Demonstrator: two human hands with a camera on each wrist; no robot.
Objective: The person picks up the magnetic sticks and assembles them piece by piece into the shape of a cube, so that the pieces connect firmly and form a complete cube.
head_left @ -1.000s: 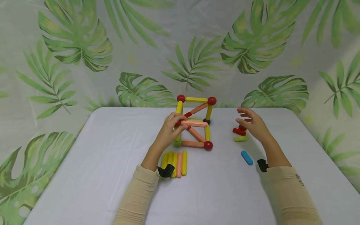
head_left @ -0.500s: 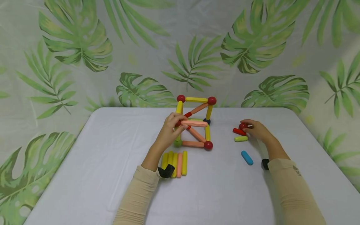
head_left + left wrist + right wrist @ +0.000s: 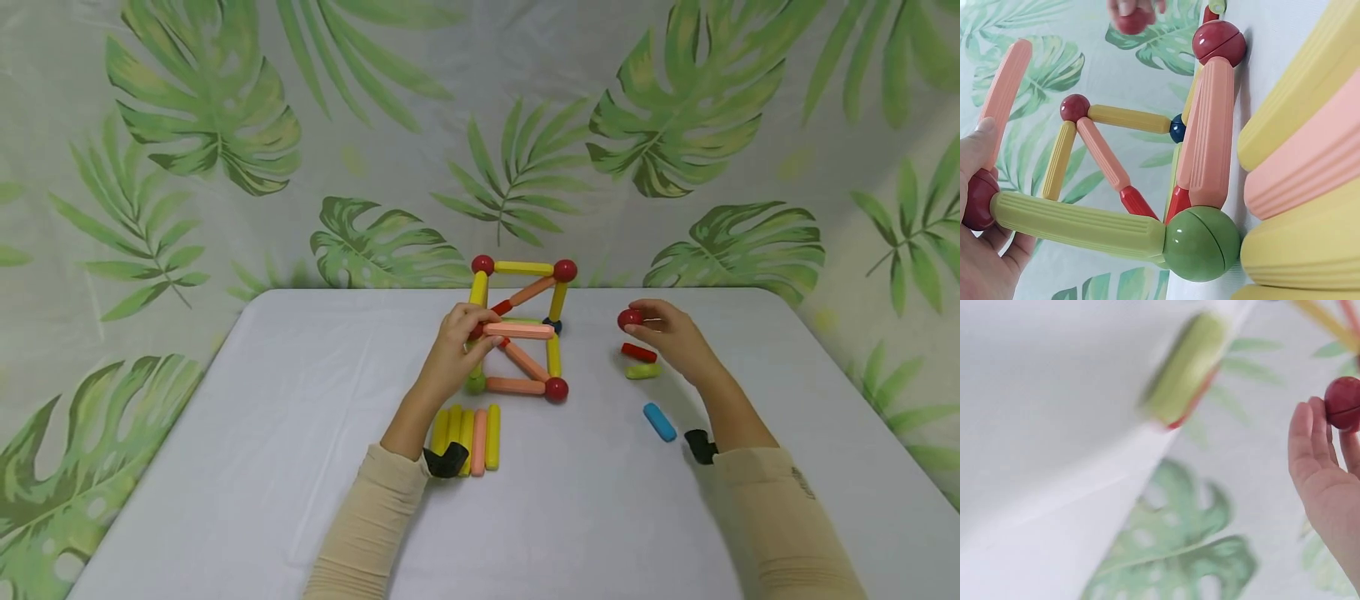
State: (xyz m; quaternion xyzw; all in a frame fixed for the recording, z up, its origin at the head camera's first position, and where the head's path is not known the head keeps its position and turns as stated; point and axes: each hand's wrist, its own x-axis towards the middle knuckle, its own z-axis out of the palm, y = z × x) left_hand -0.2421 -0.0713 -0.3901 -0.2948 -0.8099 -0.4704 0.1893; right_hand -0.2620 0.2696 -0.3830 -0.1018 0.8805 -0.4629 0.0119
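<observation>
A frame of magnetic sticks and balls, with its yellow top stick (image 3: 523, 268), stands near the table's far edge. My left hand (image 3: 455, 342) holds its near upper left corner, thumb against a pink stick (image 3: 519, 332) that points right. In the left wrist view that pink stick joins a red ball (image 3: 980, 200), which the fingers cup above a light green stick (image 3: 1079, 224) and a green ball (image 3: 1202, 244). My right hand (image 3: 671, 340) pinches a loose red ball (image 3: 628, 320) in its fingertips, above the table to the frame's right.
Below the right hand lie a short red stick (image 3: 639, 352), a short light green stick (image 3: 642, 371) and a blue stick (image 3: 659, 422). Several yellow sticks (image 3: 492, 437) and a pink one (image 3: 478, 442) lie side by side by the left wrist. Leaf-patterned cloth (image 3: 517, 167) hangs behind the table.
My right hand has come down to the loose red ball, taken hold of it and lifted it off the table, slightly leftward. The left hand keeps its place at the frame.
</observation>
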